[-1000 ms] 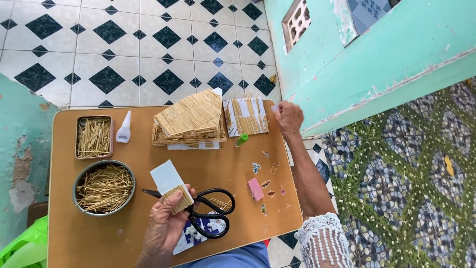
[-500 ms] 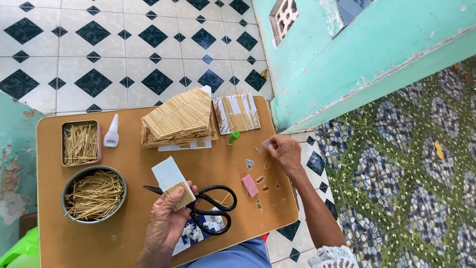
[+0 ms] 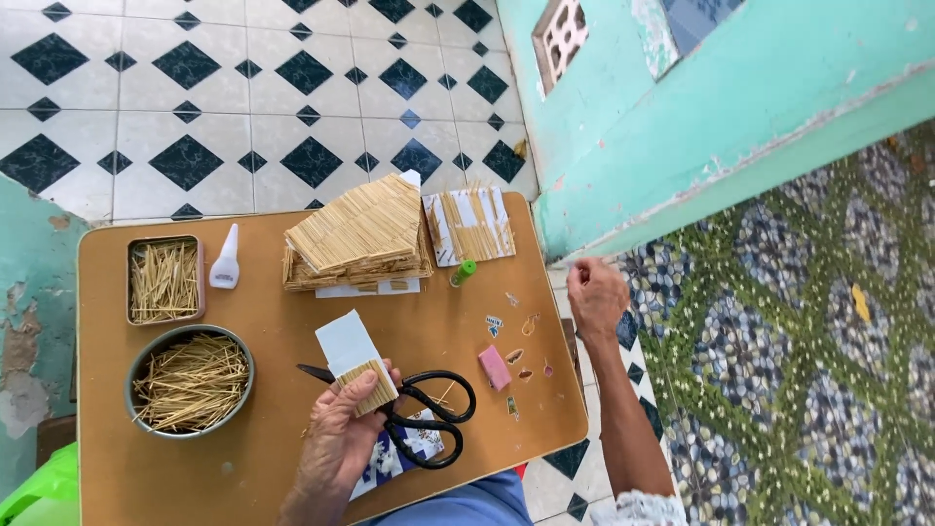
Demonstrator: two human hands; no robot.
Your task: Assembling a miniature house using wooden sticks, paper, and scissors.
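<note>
Notably, left hand (image 3: 341,433) holds white card (image 3: 353,358), its near end stick-covered.

You are working in bright, even daylight with no hard glare, and the shadows are short and soft: a faint one hugs the scissors (image 3: 419,414) near the table's (image 3: 136,477) front edge and a dim one sits inside the round bowl (image 3: 190,382) by its left edge. Focus is crisp across the tabletop, though your right hand (image 3: 596,297) beyond the right edge looks slightly smeared. The wide lens bends straight lines, so the table's edges and the floor tiles (image 3: 195,88) bow toward the corners.
</note>
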